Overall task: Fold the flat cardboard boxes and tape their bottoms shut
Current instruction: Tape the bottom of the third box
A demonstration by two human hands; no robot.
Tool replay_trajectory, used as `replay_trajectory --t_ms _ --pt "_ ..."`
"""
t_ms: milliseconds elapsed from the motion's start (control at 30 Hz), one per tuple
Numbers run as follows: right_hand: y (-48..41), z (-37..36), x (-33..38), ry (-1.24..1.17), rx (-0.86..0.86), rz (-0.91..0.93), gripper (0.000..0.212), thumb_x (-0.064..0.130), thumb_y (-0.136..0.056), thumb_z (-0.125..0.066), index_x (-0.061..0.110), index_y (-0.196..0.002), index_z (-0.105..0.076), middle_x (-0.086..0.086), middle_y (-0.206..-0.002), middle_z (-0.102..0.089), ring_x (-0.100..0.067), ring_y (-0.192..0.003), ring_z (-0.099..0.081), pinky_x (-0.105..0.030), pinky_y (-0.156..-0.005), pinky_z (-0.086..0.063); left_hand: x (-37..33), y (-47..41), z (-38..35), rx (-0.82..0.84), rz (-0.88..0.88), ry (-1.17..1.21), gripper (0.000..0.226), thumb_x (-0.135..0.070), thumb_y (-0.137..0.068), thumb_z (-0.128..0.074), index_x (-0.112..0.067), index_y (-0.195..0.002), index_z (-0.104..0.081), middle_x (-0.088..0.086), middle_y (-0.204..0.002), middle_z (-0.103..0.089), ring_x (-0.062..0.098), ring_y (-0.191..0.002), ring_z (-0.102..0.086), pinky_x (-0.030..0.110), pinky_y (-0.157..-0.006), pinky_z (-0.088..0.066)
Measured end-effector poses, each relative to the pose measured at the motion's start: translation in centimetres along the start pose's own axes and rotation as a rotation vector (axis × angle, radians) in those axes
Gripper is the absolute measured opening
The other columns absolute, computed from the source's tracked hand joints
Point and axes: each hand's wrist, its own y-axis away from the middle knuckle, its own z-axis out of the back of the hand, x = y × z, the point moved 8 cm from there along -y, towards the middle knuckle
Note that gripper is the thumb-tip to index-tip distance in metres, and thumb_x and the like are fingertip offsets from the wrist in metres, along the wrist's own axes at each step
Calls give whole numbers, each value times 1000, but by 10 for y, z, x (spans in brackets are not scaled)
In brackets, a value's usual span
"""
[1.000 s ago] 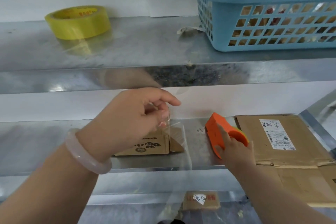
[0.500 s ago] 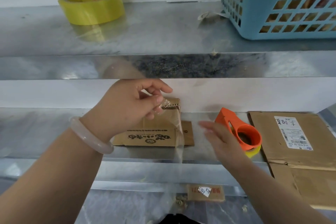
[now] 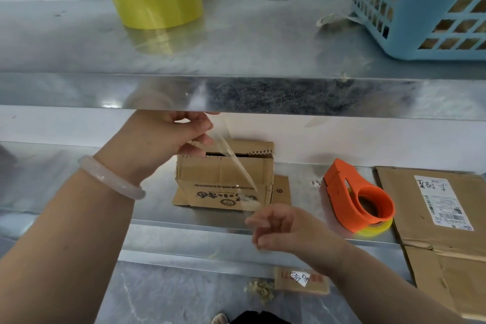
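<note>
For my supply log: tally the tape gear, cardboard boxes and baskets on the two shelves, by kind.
Loose tape roll: 1
Tape dispenser: 1
Small cardboard box: 1
Flat cardboard box: 1
Blue basket: 1
Total: 5

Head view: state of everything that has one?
Left hand, pinches strip at its top end.
Right hand, curled at strip's bottom end; blurred, grip unclear.
Strip, clear, slants between the hands, in front of box.
Box, folded up, top flaps gaping.
Dispenser, lying on lower shelf, unheld.
Yellow roll, flat on upper shelf.
Flat cardboard, unfolded.
</note>
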Motion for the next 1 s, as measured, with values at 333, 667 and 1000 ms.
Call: replay_trajectory --t_ms 333,667,1000 --pt "18 49 40 1107 -521 314 26 37 -100 -45 33 -118 -63 18 -101 -66 -2 -91 -62 -28 -81 -54 26 15 24 47 51 241 24 -1 -89 -56 -18 -95 -72 -2 -74 -68 10 -63 -68 21 -50 -55" --pt "-1 64 20 -315 -117 -7 41 13 -67 -87 3 -92 -56 -14 -76 -64 -26 -70 -63 -41 -81 -59 50 7 43 13 125 337 27 0 -92 -52 -20 -95 -70 -6 -71 -66 6 -59 -65 20 -48 -54" --pt "4 100 47 -335 -301 83 58 26 -36 -100 13 -87 -76 -7 -68 -62 -14 -62 -61 -38 -71 -61 67 -3 66 -13 80 281 28 1 -93 -53 -20 -99 -70 -2 -77 -67 10 -66 -70 22 -52 -56"
